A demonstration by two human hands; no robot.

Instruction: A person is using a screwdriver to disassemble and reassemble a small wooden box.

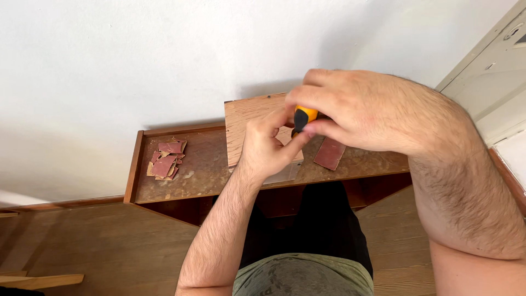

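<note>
My right hand (361, 109) grips the orange and black handle of a tool (302, 118), its lower part hidden behind my fingers. My left hand (268, 147) rests just below it, fingers pinched near the tool's tip and lying on a light wooden board (241, 118) that leans on the dusty brown shelf (208, 175). What the left fingers pinch is hidden. A reddish piece of sandpaper (330, 153) lies on the shelf just right of my hands.
A pile of torn reddish sandpaper scraps (166, 159) lies at the shelf's left end. A white wall (137, 66) stands behind. A pale door frame (493, 71) is at the right. Wooden floor (98, 246) and a loose wooden strip (44, 281) show at lower left.
</note>
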